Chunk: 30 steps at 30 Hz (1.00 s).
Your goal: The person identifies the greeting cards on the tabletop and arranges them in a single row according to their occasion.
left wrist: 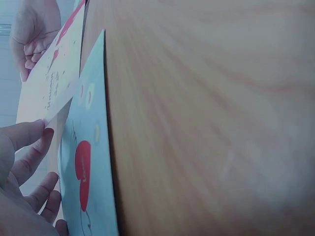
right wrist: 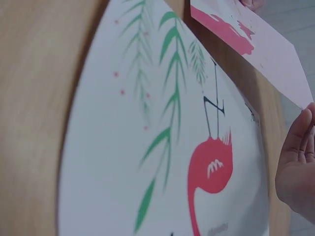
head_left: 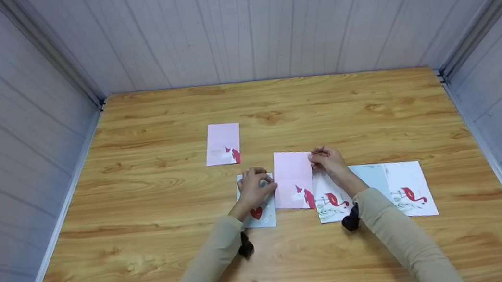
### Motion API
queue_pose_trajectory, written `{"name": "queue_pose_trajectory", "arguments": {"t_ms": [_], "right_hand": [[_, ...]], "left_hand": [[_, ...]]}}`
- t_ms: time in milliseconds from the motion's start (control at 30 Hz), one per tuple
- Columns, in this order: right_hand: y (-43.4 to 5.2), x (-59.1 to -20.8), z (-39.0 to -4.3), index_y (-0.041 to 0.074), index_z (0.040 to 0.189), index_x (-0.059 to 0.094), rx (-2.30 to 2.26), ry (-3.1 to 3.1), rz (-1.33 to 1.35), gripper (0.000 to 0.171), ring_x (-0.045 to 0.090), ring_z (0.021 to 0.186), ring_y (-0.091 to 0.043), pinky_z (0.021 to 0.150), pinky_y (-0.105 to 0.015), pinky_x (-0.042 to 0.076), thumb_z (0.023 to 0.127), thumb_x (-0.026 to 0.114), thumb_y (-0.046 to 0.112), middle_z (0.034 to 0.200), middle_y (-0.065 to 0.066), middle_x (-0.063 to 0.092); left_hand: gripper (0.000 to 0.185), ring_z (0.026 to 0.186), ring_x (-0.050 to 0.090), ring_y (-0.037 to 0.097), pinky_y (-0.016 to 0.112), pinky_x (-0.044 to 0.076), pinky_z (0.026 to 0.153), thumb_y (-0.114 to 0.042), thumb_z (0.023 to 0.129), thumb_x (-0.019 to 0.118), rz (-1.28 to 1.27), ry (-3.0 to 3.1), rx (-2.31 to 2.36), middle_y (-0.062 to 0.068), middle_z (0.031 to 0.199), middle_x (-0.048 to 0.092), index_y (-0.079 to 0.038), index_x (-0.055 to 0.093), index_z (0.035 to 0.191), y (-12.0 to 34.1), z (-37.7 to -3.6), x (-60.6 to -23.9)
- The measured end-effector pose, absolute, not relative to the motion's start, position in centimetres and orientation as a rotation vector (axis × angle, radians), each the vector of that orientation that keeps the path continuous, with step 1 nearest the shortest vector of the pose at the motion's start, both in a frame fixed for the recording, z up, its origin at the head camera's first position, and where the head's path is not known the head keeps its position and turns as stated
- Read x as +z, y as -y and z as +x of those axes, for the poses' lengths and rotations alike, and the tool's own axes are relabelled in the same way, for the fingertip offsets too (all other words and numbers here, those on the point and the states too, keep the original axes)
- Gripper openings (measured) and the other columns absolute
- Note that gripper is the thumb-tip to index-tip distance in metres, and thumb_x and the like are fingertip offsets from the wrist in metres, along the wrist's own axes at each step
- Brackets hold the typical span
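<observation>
Between my two hands a pink card (head_left: 293, 174) with a red unicorn print is held up off the table. My left hand (head_left: 253, 188) pinches its left edge between thumb and forefinger, its other fingers over a light blue card (left wrist: 91, 128) with a red heart. At the card's upper right edge, my right hand (head_left: 330, 163) pinches with thumb and fingertips. Under the right forearm lie white flamingo cards (head_left: 413, 190), partly covered by the arm; the nearer one fills much of the right wrist view. A second pink card (head_left: 222, 144) lies farther back, apart from both hands.
The wooden table (head_left: 164, 259) is bounded by pale panelled walls (head_left: 235, 21) at the back and both sides. A pale blue panel (head_left: 372, 178) shows between the flamingo prints. Dark wrist-worn pieces (head_left: 351, 220) hang below the sleeves.
</observation>
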State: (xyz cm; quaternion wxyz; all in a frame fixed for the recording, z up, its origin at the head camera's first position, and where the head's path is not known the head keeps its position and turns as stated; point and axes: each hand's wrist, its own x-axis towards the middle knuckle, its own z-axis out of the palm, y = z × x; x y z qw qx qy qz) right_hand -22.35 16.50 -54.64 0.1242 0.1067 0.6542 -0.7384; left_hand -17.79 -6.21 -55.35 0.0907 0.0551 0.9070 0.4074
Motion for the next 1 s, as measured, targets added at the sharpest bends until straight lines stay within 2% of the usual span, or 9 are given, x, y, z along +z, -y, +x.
{"name": "queue_pose_trajectory", "arguments": {"t_ms": [233, 533, 767, 1000], "right_hand": [[-16.5, -54.2, -22.5, -0.001, 0.103, 0.048, -2.148, -1.914, 0.335, 0.022, 0.054, 0.067, -0.013, 0.063, -0.025, 0.046, 0.083, 0.057, 0.003, 0.083, -0.007, 0.055], [-16.2, -54.3, -21.9, -0.001, 0.102, 0.051, -2.112, -1.927, 0.288, 0.022, 0.052, 0.066, -0.015, 0.063, -0.026, 0.045, 0.084, 0.058, 0.007, 0.079, -0.007, 0.054], [-15.6, -54.8, -21.1, -0.001, 0.105, 0.052, -2.018, -1.960, 0.284, 0.027, 0.053, 0.067, -0.014, 0.061, -0.025, 0.044, 0.083, 0.060, 0.011, 0.082, -0.006, 0.057], [-14.7, -55.0, -20.2, -0.003, 0.108, 0.050, -2.034, -1.935, 0.243, 0.030, 0.053, 0.061, -0.013, 0.056, -0.023, 0.044, 0.081, 0.061, 0.005, 0.079, -0.006, 0.056]], "left_hand": [[0.013, 0.113, 0.030, 0.021, 0.043, 0.012, 0.091, -0.029, 0.082, 0.062, 0.030, -2.594, 1.337, 0.001, 0.116, 0.045, -0.017, 0.062, 0.075, 6.1, -18.0, -54.9], [0.011, 0.112, 0.032, 0.021, 0.040, 0.019, 0.094, -0.023, 0.082, 0.061, -0.105, -2.469, 1.551, 0.001, 0.113, 0.045, -0.012, 0.063, 0.080, 5.9, -18.9, -54.6], [0.016, 0.098, 0.045, 0.019, 0.031, 0.038, 0.082, -0.019, 0.083, 0.060, -0.290, -2.296, 1.780, 0.005, 0.105, 0.046, -0.004, 0.061, 0.084, 6.2, -20.2, -53.9], [0.019, 0.083, 0.049, 0.020, 0.029, 0.041, 0.071, -0.019, 0.085, 0.058, -0.371, -2.233, 1.838, 0.007, 0.089, 0.052, -0.001, 0.062, 0.091, 7.0, -21.3, -53.5]]}}
